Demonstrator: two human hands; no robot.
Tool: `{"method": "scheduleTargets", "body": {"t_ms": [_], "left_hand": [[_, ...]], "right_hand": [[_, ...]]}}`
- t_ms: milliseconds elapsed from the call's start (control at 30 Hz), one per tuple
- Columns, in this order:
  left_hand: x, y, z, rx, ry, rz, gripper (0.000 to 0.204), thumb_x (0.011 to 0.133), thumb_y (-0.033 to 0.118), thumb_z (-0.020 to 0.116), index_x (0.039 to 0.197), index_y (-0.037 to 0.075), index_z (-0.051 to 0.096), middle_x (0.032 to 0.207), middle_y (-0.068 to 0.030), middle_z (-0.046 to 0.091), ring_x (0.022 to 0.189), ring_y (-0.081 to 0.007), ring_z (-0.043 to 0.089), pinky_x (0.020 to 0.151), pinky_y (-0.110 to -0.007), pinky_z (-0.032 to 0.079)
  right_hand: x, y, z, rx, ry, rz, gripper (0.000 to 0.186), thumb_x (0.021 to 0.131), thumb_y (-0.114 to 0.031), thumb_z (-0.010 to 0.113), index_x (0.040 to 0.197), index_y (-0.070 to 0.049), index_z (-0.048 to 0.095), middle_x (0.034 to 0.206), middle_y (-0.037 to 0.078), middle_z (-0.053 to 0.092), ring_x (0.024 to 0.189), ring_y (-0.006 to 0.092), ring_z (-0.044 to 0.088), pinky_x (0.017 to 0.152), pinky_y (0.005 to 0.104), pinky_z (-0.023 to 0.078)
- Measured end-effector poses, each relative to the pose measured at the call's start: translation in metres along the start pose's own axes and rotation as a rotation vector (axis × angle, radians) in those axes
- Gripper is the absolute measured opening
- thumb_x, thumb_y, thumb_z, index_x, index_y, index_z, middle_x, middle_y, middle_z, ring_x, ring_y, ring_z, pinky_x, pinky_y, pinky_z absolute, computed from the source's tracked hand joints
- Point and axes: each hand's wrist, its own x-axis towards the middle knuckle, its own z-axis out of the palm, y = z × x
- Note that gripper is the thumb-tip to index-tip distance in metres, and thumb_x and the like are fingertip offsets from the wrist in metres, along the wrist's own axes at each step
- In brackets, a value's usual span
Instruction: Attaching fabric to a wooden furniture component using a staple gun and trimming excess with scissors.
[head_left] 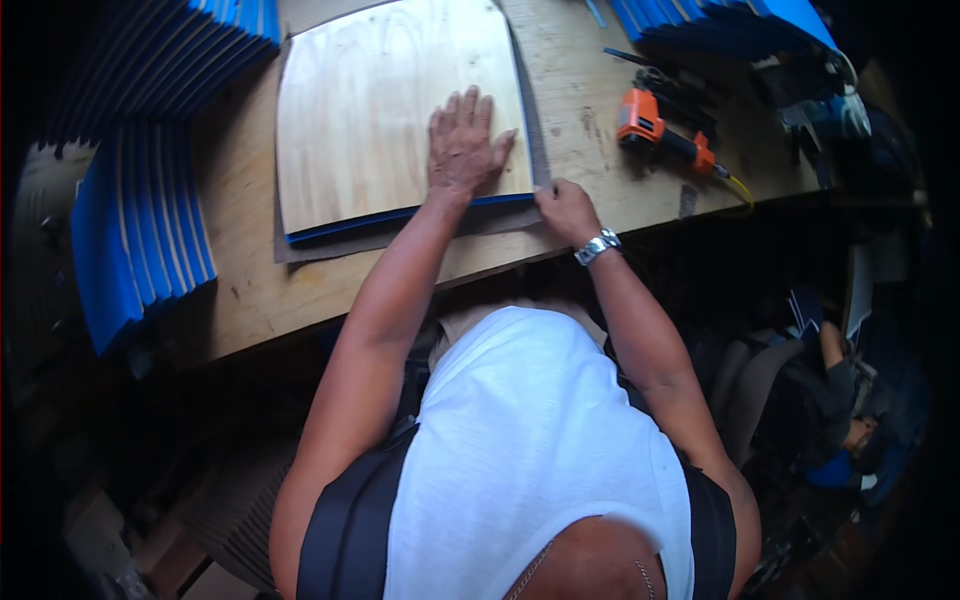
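Note:
A pale plywood panel [370,120] with blue material along its near edge lies on a dark grey sheet [400,240] on the workbench. My left hand [465,150] presses flat on the panel's right half, fingers stretched and thumb out. At the panel's near right corner, my right hand [570,213] is closed, its curled fingers and thumb pinching the corner. Its fingertips are partly hidden, so whether the grey sheet is also caught between them does not show. A metal watch is on the right wrist.
An orange and black power tool [645,122] with a yellow hose [742,190] lies on the wooden workbench [250,300] to the right. Blue panels stand stacked at left [140,220] and far right [690,20]. Part of another person [850,390] shows at the right, below the bench edge.

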Motion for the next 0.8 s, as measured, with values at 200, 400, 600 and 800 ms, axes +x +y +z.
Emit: {"method": "scheduleTargets", "body": {"t_ms": [200, 400, 600, 800], "left_hand": [[-0.015, -0.006, 0.0, -0.078, 0.018, 0.007, 0.069, 0.096, 0.055, 0.055, 0.149, 0.011, 0.049, 0.16, -0.0134, 0.039, 0.148, -0.035, 0.034, 0.122, -0.052, 0.023], [-0.065, 0.036, -0.017, -0.188, -0.074, 0.071, 0.071, 0.095, 0.05, 0.058, 0.148, 0.005, 0.047, 0.16, -0.0162, 0.038, 0.15, -0.037, 0.031, 0.123, -0.053, 0.02], [-0.076, 0.046, -0.017, -0.229, -0.069, 0.019, 0.068, 0.095, 0.048, 0.059, 0.147, 0.006, 0.048, 0.16, -0.0151, 0.038, 0.151, -0.0364, 0.028, 0.125, -0.052, 0.015], [-0.078, 0.065, 0.001, -0.05, -0.061, -0.096, 0.074, 0.097, 0.053, 0.053, 0.153, 0.007, 0.039, 0.164, -0.0153, 0.031, 0.153, -0.036, 0.025, 0.124, -0.055, 0.014]], "right_hand": [[-0.025, -0.005, -0.002, 0.052, -0.135, -0.028, 0.046, 0.102, -0.039, 0.053, 0.088, 0.002, 0.068, 0.075, 0.022, 0.067, 0.074, 0.035, 0.068, 0.07, 0.0455, 0.051], [-0.099, 0.047, 0.005, 0.337, -0.217, 0.177, 0.045, 0.105, -0.046, 0.049, 0.098, -0.006, 0.068, 0.075, 0.008, 0.068, 0.064, 0.0162, 0.066, 0.052, 0.0334, 0.051], [-0.096, 0.055, 0.024, 0.859, -0.257, 0.251, 0.051, 0.103, -0.053, 0.051, 0.106, -0.005, 0.067, 0.079, 0.005, 0.068, 0.06, 0.0153, 0.065, 0.053, 0.0289, 0.055], [-0.086, 0.081, 0.022, 0.563, -0.359, 0.173, 0.057, 0.104, -0.054, 0.048, 0.092, -0.002, 0.068, 0.073, 0.009, 0.068, 0.058, 0.0167, 0.063, 0.053, 0.0306, 0.051]]}}
